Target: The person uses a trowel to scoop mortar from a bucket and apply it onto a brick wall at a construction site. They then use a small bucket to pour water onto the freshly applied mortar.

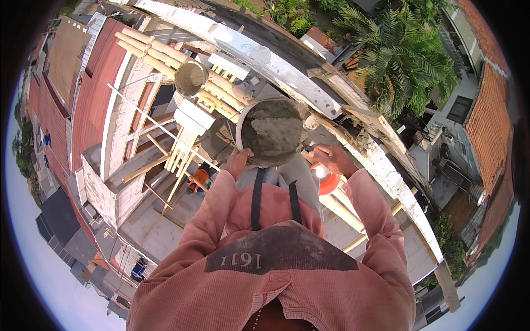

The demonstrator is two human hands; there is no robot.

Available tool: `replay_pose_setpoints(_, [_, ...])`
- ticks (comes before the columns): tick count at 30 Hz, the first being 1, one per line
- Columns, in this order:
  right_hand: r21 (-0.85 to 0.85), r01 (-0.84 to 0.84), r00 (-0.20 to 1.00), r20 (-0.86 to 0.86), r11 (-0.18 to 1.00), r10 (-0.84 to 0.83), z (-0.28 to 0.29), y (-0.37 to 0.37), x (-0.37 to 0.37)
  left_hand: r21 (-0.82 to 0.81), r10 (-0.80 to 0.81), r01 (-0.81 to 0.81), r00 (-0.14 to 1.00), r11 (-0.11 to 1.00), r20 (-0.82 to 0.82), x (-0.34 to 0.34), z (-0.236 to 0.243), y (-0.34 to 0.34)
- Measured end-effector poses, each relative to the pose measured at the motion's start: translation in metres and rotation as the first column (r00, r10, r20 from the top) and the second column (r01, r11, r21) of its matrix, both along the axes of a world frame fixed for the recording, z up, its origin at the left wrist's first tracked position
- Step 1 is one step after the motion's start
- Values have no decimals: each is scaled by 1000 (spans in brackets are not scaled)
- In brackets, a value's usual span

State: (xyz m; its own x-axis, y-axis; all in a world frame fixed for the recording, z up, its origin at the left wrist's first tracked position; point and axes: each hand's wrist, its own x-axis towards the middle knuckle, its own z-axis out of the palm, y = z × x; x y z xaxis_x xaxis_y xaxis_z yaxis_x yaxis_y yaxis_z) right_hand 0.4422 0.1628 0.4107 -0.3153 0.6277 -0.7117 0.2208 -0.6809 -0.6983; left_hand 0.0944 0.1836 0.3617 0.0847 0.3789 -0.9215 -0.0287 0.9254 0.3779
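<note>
A round bucket [238, 132] with a pale rim sits in front of my body, with wet grey mortar [276, 132] inside. My left hand [240, 161] is closed on its near left rim. To the right of the bucket, my right hand [335, 159] has its fingers curled around a tool with a dark handle end [307, 149]. The rest of that tool is hidden, so its kind does not show. Just below this hand lies a rounded orange-red thing [329, 183] with a bright glare on it.
Bamboo poles [160, 55] tied together run past a second, mortar-crusted bucket [191, 78]. A curved concrete ledge [265, 52] sweeps along the right side, with a drop to houses and a palm [408, 60] beyond. Down on the left, someone in orange [199, 179] shows between poles.
</note>
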Motion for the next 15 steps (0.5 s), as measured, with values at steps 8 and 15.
replay_pose_setpoints(8, [-95,17,949,315,995,14,137,-42,90,-26,-59,59,998,998,-24,4,-3,-5])
replay_pose_setpoints(15, [-82,-122,763,630,989,146,165,-69,173,85,-172,174,984,981,-38,5,-5,-2])
